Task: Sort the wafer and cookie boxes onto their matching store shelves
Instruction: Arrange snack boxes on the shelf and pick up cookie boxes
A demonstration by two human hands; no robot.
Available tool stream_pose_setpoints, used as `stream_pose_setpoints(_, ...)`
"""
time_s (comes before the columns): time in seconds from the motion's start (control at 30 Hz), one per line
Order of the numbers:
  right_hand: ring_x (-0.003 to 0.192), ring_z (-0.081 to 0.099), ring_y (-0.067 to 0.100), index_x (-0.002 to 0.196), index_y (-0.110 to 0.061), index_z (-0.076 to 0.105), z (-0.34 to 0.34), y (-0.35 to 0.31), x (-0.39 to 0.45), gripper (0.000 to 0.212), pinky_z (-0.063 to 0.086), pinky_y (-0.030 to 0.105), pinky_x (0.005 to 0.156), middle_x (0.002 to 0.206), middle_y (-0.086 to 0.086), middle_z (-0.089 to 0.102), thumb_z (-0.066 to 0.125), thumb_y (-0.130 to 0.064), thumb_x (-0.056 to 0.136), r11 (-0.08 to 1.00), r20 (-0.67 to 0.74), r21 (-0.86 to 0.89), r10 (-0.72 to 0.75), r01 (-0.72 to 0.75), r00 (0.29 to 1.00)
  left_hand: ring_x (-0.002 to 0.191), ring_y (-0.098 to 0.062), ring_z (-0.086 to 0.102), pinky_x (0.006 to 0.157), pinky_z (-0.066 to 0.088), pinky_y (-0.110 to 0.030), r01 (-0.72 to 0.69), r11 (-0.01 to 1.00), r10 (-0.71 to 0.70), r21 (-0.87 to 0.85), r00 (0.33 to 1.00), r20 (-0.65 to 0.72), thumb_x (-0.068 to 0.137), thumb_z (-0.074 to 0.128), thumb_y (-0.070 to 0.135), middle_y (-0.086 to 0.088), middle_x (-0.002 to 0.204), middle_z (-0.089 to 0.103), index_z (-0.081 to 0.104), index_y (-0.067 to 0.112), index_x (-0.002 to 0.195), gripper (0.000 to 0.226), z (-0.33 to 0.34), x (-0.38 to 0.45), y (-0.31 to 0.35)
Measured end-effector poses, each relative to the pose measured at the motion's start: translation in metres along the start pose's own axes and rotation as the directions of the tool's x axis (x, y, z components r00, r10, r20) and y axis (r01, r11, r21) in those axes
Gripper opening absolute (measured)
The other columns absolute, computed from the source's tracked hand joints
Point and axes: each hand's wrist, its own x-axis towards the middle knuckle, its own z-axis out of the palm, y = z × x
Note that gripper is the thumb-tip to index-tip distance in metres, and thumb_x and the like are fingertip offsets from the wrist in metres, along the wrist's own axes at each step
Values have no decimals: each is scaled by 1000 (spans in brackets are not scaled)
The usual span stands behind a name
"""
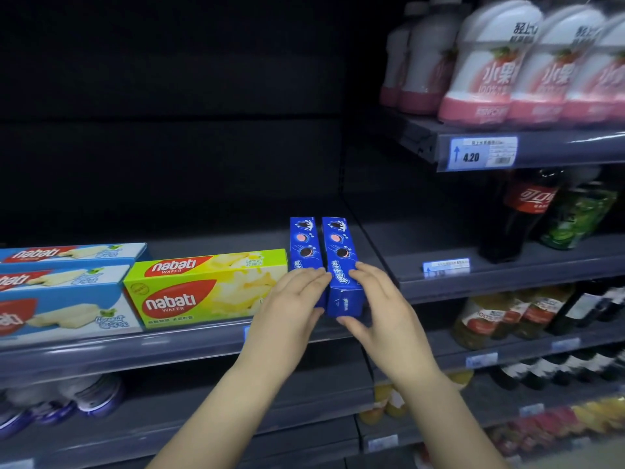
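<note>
Right hand [382, 309] pinches the right cookie box [341, 265] at the shelf [169, 350] front edge; left hand [294, 299] rests flat, fingers straight. Slide it back squarely, flush beside its twin [304, 248].

On the upper right shelf we note pink-and-white bottles [527, 62] above a price tag [483, 153] reading 4.20. Below stand a cola bottle [521, 214] and a green bottle [578, 214]. Juice bottles [500, 316] and dark bottles [588, 306] sit lower.

Blue cookie boxes [341, 265]: glossy printed card. Green wafer box [206, 286]: same smooth card. Shelf [169, 353]: grey, matt, metal-looking, with a shiny clear plastic edge strip. Pink bottles [487, 62]: smooth plastic.
</note>
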Motion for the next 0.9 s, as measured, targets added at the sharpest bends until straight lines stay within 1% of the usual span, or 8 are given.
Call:
stream_pose_setpoints(0.07,127,49,10,134,-15,51,-2,2,-3,65,52,33,96,143,-4,46,80,-19,76,999,-7,34,-16,17,1000,101,-24,65,83,57,-34,-22,999,20,-40,998,-57,71,74,3,-6,110,71,69,7,112,41,-3,-2,-1)
stream_pose_setpoints(0.1,127,49,9,134,-15,51,-3,4,-5,65,51,33,97,143,-5,46,80,-18,76,998,-12,57,-22,23,1000,102,-23,64,83,56,-34,-24,999,22,-41,998,-59,71,75,3,-5,111,70,68,8,113,43,-4,-2,-1)
stream_pose_setpoints(0.2,129,44,4,136,-16,49,-5,5,-10,65,51,32,98,144,-6,44,79,-17,78,995,-16,95,-19,20,1000,111,-29,62,87,56,-41,-15,999,14,43,1000,24,56,89,3,-11,121,66,62,3,121,71,-3,-5,-1)
stream_pose_setpoints(0.3,131,38,1,137,-17,48,-7,4,-13,65,52,31,97,145,-7,43,78,-19,79,994,-16,108,-21,23,1000,111,-26,59,86,56,-44,-5,1000,5,29,1000,-1,57,86,-2,-11,120,66,63,3,121,68,1,-6,-3)
stream_pose_setpoints(0.4,132,37,0,138,-17,48,-8,5,-14,66,51,30,98,144,-7,42,78,-19,79,992,-24,125,-33,36,999,109,-17,51,86,55,-40,25,998,-29,-53,998,-64,63,86,6,-5,121,66,63,8,121,63,1,-7,-6)
stream_pose_setpoints(0.57,130,32,-16,136,-16,48,-11,11,-15,68,38,9,102,139,-17,38,80,-17,76,990,-66,136,-35,44,997,113,-16,51,97,44,-31,-2,997,-6,-79,995,-102,69,82,14,0,126,62,57,13,125,61,6,-12,0)
stream_pose_setpoints(0.7,131,36,-9,135,-19,46,-6,10,-16,67,38,8,100,141,-17,36,79,-18,77,986,-53,158,-52,60,997,124,-13,48,107,35,-24,1,978,-25,-207,993,-114,74,78,7,3,130,56,54,16,128,59,18,-22,4)
stream_pose_setpoints(0.9,132,39,-1,129,-15,50,-2,3,-16,61,38,9,98,142,-9,40,78,-34,78,960,-86,281,30,-5,996,119,-3,50,99,40,-15,108,896,-208,-431,959,-193,79,72,14,13,118,58,64,16,114,36,18,-21,12)
